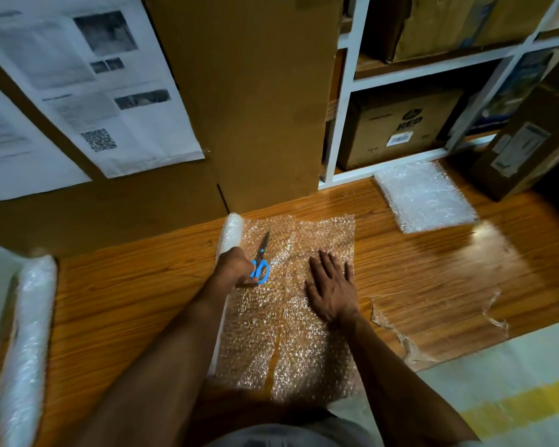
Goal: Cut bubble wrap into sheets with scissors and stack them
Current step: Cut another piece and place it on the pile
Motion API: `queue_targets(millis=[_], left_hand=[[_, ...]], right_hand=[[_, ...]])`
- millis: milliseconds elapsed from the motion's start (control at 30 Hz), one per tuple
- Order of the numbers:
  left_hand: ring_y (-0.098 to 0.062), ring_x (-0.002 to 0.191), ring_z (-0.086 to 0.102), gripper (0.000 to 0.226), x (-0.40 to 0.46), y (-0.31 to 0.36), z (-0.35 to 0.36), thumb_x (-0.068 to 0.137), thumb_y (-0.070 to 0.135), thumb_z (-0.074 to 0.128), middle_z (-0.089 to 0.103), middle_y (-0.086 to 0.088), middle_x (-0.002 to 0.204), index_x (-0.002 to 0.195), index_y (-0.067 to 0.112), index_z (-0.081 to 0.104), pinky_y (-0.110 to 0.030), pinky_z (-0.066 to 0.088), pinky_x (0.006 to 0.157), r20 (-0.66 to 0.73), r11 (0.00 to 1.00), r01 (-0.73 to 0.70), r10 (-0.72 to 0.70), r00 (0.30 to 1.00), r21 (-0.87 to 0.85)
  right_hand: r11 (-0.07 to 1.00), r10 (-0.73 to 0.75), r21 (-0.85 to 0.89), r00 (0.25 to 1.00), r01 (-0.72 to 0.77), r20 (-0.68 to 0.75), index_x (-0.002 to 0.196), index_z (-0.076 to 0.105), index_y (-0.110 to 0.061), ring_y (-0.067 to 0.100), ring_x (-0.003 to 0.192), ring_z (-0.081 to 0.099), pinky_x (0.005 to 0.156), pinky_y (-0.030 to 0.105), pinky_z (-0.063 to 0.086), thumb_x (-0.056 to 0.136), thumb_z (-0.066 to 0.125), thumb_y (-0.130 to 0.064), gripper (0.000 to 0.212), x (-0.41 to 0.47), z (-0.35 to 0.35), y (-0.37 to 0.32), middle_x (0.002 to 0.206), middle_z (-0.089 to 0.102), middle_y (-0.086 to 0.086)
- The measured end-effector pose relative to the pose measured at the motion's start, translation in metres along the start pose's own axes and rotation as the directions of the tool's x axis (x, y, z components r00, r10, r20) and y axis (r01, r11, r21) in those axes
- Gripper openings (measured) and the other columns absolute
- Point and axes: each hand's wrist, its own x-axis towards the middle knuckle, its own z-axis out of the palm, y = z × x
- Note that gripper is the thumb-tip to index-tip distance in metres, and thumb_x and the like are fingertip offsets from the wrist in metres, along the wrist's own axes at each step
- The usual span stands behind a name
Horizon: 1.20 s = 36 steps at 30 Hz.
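L hand (236, 264) is curled round the blue handles of the scissors (261, 260), blades pointing away from the person & lying over the bubble wrap sheet (291, 317). L forearm runs straight up from the bottom edge. R hand (331, 287) lies flat, palm down, fingers straight & spread, pressing the sheet near its right edge; it holds nothing.

The sheet is unrolled on the wooden floor (126, 301), w/ its roll (231, 232) at the left edge, just beside the L hand. Far edge of the sheet stops short of the big cardboard box (255, 91); near edge reaches the person's lap. Bare floor lies to the right of the sheet, up to a crumpled clear plastic film (433, 333). Floor is also bare to the left, between the sheet and a 2nd roll (26, 333) at the frame's left edge.

Stack of cut sheets (425, 196) sits well apart, far right, near the white shelf (384, 75) & just left of a leaning brown carton (530, 137).

Count: 1 pair of scissors, 2 rolls, 1 stack, 1 film; sheets in the stack can't be counted.
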Motion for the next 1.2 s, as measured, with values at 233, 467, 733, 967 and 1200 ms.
queue_targets(millis=[233,467,733,967,1200], left_hand=[[-0.030,0.106,0.071,0.036,-0.051,-0.004,0.016,0.083,0.019,0.085,0.072,-0.015,0.118,0.115,0.006,0.074,-0.030,0.055,0.072,-0.228,0.956,0.042,0.027,0.973,0.290],[-0.036,0.116,0.066,0.027,-0.055,-0.013,0.024,0.098,0.014,0.063,0.069,-0.015,0.127,0.123,0.008,0.072,-0.039,0.055,0.089,-0.360,0.936,0.080,0.052,0.932,0.342],[-0.030,0.102,0.070,0.018,-0.084,-0.010,0.028,0.096,0.025,0.063,0.074,-0.008,0.110,0.109,0.020,0.074,-0.038,0.054,0.083,-0.361,0.858,-0.112,0.324,0.874,0.501],[-0.014,0.109,0.063,0.035,-0.102,-0.007,0.063,0.091,0.026,0.077,0.063,0.010,0.130,0.124,0.035,0.069,-0.033,0.056,0.091,-0.002,0.698,-0.655,0.685,0.729,0.291],[-0.017,0.116,0.058,0.028,-0.107,-0.008,0.087,0.092,0.023,0.075,0.065,0.001,0.133,0.117,0.033,0.073,-0.037,0.057,0.092,-0.024,0.668,-0.579,0.664,0.747,0.467]], right_hand=[[0.998,-0.050,0.040,0.999,0.050,-0.014,0.169,0.007,-0.026,0.017,0.161,-0.011,0.127,0.047,-0.015,0.108,0.017,-0.062,0.071,-0.031,0.009,0.001,0.174,-0.009,-0.003],[0.997,-0.075,0.030,0.997,0.076,-0.007,0.168,0.013,-0.025,0.018,0.162,-0.006,0.130,0.048,-0.007,0.108,0.024,-0.061,0.071,-0.048,0.008,0.004,0.175,-0.003,-0.002],[0.991,-0.005,0.135,0.995,0.019,-0.104,0.164,0.028,-0.024,0.022,0.161,0.012,0.131,0.046,0.004,0.108,0.027,-0.058,0.065,-0.058,0.004,0.008,0.174,0.018,0.004],[0.982,0.056,0.190,0.958,-0.001,-0.283,0.139,0.052,-0.019,0.024,0.128,0.051,0.112,0.044,0.039,0.107,0.047,-0.033,0.035,-0.079,-0.005,0.014,0.142,0.055,0.009],[0.997,-0.034,0.053,0.959,0.051,-0.282,0.120,0.064,-0.023,0.018,0.114,0.058,0.106,0.039,0.042,0.101,0.054,-0.026,0.022,-0.088,-0.013,0.034,0.125,0.066,-0.001]])
